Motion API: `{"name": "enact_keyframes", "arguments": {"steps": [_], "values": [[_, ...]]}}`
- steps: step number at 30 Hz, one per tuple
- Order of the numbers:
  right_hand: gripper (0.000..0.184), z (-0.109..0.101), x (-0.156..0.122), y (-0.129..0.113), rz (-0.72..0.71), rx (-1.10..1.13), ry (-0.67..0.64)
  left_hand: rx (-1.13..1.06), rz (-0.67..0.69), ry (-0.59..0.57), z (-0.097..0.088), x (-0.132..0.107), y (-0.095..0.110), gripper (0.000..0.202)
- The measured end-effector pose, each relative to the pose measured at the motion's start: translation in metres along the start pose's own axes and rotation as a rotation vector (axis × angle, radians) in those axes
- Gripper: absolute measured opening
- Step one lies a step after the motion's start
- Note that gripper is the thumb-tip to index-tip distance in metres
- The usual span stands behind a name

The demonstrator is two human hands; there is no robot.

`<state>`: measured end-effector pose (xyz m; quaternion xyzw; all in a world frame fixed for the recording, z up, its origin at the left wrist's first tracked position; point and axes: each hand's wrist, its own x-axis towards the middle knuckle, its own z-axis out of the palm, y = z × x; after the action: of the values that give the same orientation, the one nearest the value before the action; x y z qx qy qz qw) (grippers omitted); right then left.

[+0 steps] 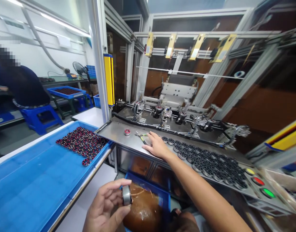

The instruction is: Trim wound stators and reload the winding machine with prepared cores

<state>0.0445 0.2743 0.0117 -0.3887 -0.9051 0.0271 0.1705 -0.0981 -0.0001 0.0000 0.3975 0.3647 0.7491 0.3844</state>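
My left hand, low in the middle of the view, pinches a short round metal part between thumb and fingers; its grey rim faces the camera. On the steel ledge my right hand lies with thumb and fingers apart, nothing visible in its grasp. Right beside its fingertips is a pair of small cutters with green-and-black handles; I cannot tell whether the fingers touch them. Left of the cutters sits a single red-topped round part. Rows of dark spoked round parts cover the ledge to the right.
A blue tray at left bears many red-and-black round parts. Behind the ledge stands a machine with several stations. Yellow, red and green buttons are at right. A seated person works far left.
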Motion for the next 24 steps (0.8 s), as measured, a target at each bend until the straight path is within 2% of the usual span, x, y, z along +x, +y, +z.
{"name": "enact_keyframes", "arguments": {"steps": [2,6,9,13,17,21,24], "values": [[0.050,0.003,0.003,0.000,-0.006,-0.035,-0.026,0.080,0.137,-0.041,-0.005,0.002,-0.001,0.037],[0.044,-0.004,-0.003,-0.002,-0.016,-0.050,-0.055,0.390,0.432,-0.225,-0.017,0.007,0.004,0.036],[0.036,-0.008,-0.010,-0.001,-0.010,-0.005,-0.065,0.529,0.548,-0.303,-0.018,0.010,0.008,0.036],[0.030,-0.016,-0.021,0.006,0.013,0.150,-0.050,0.554,0.546,-0.273,-0.014,0.006,0.009,0.034],[0.037,-0.036,-0.046,0.010,0.072,0.426,0.007,0.484,0.400,-0.191,-0.008,-0.002,0.006,0.029],[0.054,-0.051,-0.107,-0.012,0.098,0.787,-0.016,0.367,0.255,-0.114,0.001,-0.007,0.006,0.030],[0.059,-0.040,-0.175,-0.045,0.105,1.021,-0.040,0.351,0.228,-0.100,0.009,-0.009,0.006,0.032]]}}
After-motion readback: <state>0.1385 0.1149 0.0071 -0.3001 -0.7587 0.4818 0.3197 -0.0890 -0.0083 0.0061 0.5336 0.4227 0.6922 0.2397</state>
